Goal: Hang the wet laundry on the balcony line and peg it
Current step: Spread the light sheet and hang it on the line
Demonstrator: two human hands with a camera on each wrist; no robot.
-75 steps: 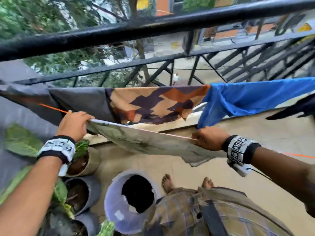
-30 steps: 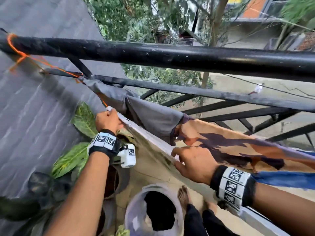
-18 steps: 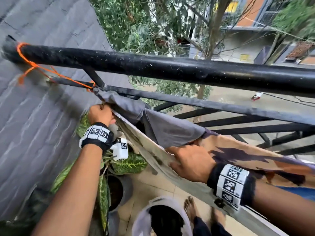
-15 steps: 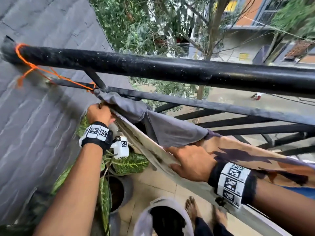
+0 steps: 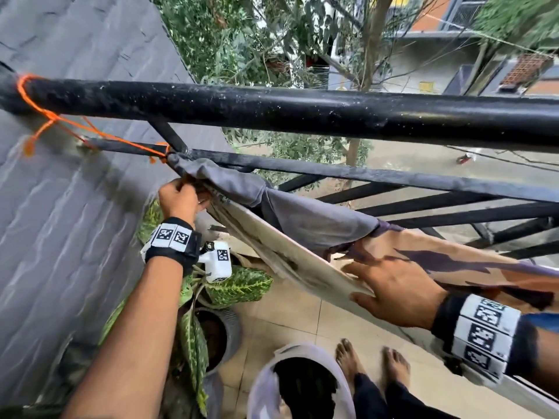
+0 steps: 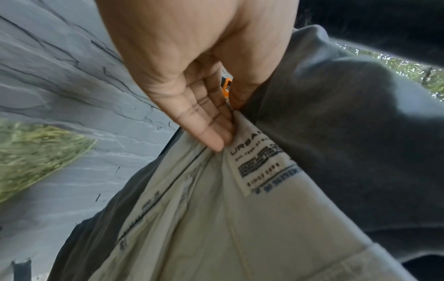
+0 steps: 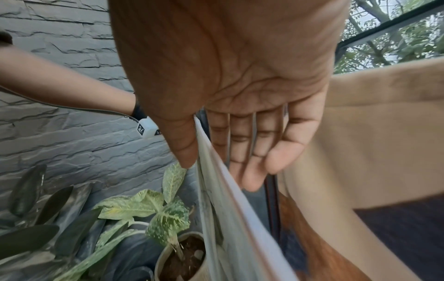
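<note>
A pale grey-green garment (image 5: 290,255) lies folded over the orange line (image 5: 99,135), which is knotted to the black railing (image 5: 302,111). My left hand (image 5: 193,192) pinches the garment's upper left end by its white label (image 6: 261,157); a bit of orange (image 6: 226,87) shows between the fingers. My right hand (image 5: 354,281) rests on the fold lower down, fingers straight. In the right wrist view the thumb (image 7: 182,148) is on the near side of the cloth and the fingers are behind it. A grey garment (image 5: 308,220) hangs just beyond.
A tan and purple patterned cloth (image 5: 459,261) and a blue one (image 5: 541,320) hang further right. Below stand a pale bucket (image 5: 263,391), potted plants (image 5: 239,287) and my bare feet (image 5: 393,367). A grey stone wall (image 5: 60,237) closes the left side.
My left hand has gone up the line toward its knot, carrying the garment's end. My right hand slid left along the fold and its fingers have straightened. The head view swung left.
</note>
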